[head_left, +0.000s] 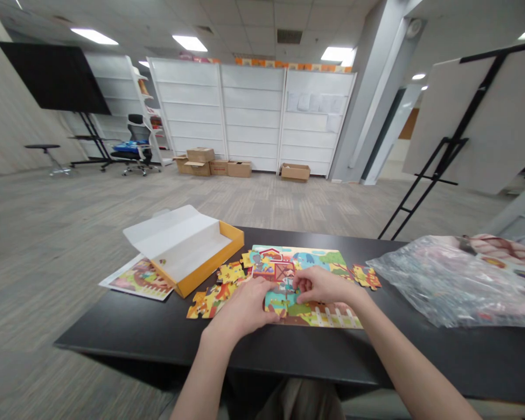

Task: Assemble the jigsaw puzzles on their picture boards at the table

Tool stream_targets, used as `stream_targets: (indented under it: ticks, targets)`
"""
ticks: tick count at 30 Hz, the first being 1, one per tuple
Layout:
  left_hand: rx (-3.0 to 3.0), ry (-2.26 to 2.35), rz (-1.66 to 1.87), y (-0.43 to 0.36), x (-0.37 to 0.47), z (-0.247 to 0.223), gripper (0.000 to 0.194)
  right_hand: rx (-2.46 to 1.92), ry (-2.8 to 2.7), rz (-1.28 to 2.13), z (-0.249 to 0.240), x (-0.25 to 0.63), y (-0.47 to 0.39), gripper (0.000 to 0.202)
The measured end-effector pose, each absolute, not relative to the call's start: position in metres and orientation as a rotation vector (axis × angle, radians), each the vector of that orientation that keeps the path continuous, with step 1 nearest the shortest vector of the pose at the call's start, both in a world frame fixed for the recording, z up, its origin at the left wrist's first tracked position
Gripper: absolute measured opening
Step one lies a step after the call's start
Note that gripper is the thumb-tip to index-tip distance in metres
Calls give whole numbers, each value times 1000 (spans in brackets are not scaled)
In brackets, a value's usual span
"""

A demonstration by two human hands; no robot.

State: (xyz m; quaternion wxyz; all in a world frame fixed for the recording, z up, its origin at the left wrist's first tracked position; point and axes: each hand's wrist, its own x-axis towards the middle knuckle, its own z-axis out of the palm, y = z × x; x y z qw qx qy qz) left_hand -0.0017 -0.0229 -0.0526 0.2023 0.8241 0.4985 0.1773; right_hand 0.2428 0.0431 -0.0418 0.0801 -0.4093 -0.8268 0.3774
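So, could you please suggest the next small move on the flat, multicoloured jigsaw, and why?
I'd probably press down gently with the bare right hand: it curls over the middle of the jigsaw, while the bare left hand rests on its left part.

puzzle point(277, 298) under fingers point(265, 284): multicolour farm print, red, green, blue. box point(212, 266) left of fingers: yellow outside, white inside. table point(297, 356) below fingers: black.

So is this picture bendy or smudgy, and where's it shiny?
In the head view, the ceiling lights glare white, the plastic bag glints, the screen leans, probably from lens stretch, and the puzzle looks soft in its small details.
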Motion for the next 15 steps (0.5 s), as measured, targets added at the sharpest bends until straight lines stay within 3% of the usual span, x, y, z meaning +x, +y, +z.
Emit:
stream_targets:
  ticks: [15]
  targets:
    - [2373,1382,464,-23,7,-46,29,-1226,-2509,1114,-41,243,43,19]
